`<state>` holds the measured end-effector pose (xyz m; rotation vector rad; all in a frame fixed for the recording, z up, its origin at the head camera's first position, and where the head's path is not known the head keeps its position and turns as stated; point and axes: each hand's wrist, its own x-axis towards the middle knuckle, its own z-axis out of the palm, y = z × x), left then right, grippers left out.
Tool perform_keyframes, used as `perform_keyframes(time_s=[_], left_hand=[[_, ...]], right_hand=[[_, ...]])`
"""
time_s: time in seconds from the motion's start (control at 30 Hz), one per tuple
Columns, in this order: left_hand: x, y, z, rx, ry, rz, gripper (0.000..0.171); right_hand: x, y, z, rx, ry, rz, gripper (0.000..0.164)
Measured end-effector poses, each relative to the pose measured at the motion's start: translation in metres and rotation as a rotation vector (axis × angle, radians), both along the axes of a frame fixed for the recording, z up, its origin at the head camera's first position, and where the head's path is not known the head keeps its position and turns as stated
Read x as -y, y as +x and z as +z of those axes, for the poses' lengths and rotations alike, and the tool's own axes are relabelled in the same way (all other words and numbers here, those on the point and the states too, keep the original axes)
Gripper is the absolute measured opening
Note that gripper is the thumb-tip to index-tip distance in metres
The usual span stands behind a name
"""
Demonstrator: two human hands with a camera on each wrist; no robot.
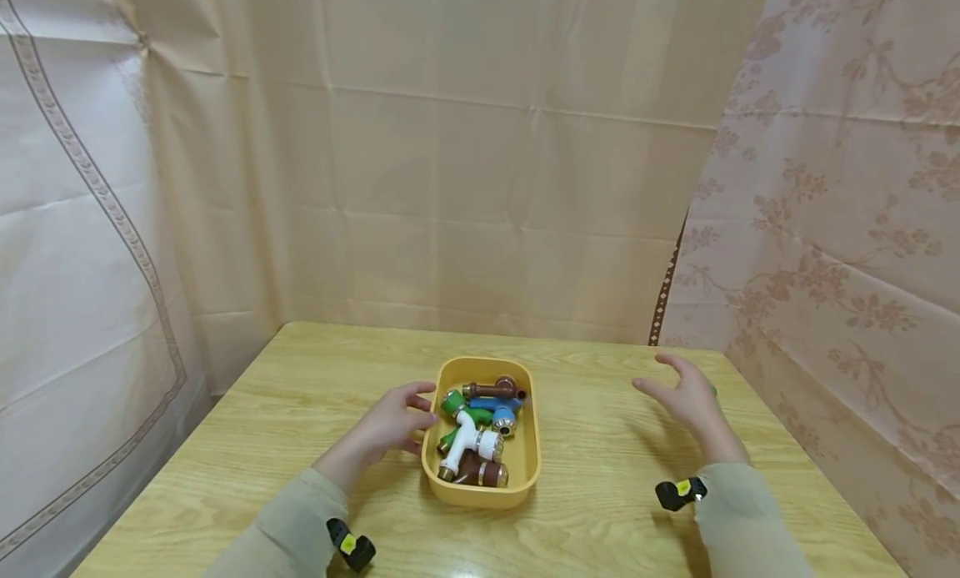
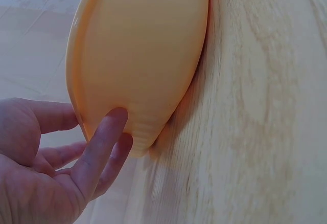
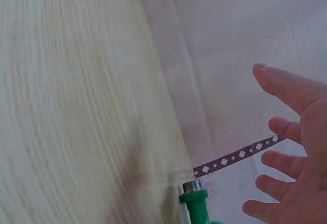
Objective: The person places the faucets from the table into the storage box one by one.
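A yellow plastic bin (image 1: pixel 483 499) stands on the table holding several small taps. Among them are a white tap (image 1: pixel 462 444), a blue tap (image 1: pixel 495 404), a green tap (image 1: pixel 453 401), and brown taps at the back (image 1: pixel 487 389) and front (image 1: pixel 471 469). My left hand (image 1: pixel 386 424) is at the bin's left side, its relaxed fingertips against the outer wall in the left wrist view. Farther right, my right hand (image 1: pixel 686 403) hovers over the table with fingers spread and nothing in them. Beyond it, another green tap (image 3: pixel 198 206) shows, mostly cut off by the frame.
The light wood table (image 1: pixel 600 511) ends at a back edge near a beige curtain (image 1: pixel 480 186). Flower-patterned cloth (image 1: pixel 847 228) hangs at the right, and a white cloth (image 1: pixel 67 294) at the left. Each wrist wears a small black camera, the left one (image 1: pixel 351 546) close over the tabletop.
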<state>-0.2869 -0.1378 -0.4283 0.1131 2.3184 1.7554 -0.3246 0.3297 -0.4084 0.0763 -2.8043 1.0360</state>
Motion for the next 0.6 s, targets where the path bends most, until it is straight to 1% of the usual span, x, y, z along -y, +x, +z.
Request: perform_keyframes(time_s=[0.27, 0.47, 0.6], left_hand=[[0.001, 0.001, 0.001, -0.001, -0.008, 0.000, 0.059], [0.001, 0.001, 0.001, 0.000, 0.005, -0.006, 0.060], [0.000, 0.001, 0.001, -0.005, 0.012, -0.005, 0.059]], right_hand=[[-0.014, 0.003, -0.011, 0.038, 0.024, -0.011, 0.100], [-0.022, 0.004, -0.019, 0.068, 0.043, -0.027, 0.097], [-0.026, 0.005, -0.023, 0.091, 0.051, -0.035, 0.101]])
